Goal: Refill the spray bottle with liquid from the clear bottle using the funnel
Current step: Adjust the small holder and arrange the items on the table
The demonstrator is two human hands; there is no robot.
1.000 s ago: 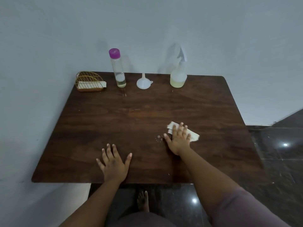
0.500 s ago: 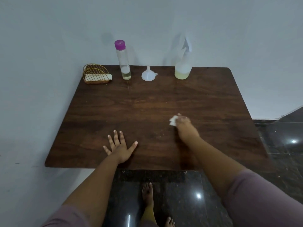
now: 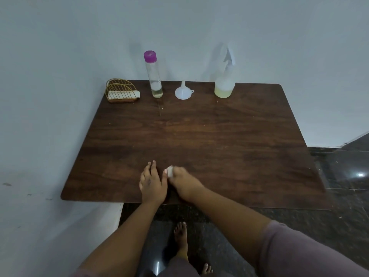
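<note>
The spray bottle [image 3: 224, 84] stands upright near the far right corner of the desk [image 3: 209, 140], its sprayer head fitted and pale yellow liquid filling its lower part. Left of it along the far edge the white funnel [image 3: 182, 91] sits mouth-down, spout up, apart from both bottles; further left stands the clear bottle [image 3: 153, 75], purple cap on, with only a little liquid at its bottom. A wire holder [image 3: 121, 90] with white paper in it occupies the far left corner. At the near edge, the person's right hand [image 3: 184, 181] is closed around a small wad of white tissue [image 3: 170, 170], pressed to the wood; the left hand [image 3: 152, 180] lies flat beside it, fingers together, its thumb touching the wad. With both bottles capped and some liquid in the sprayer, the pouring looks done and the step in hand appears to be wiping up near the front edge. The next move would likely call for lifting the wad clear and discarding it without trailing liquid across the wood.
</note>
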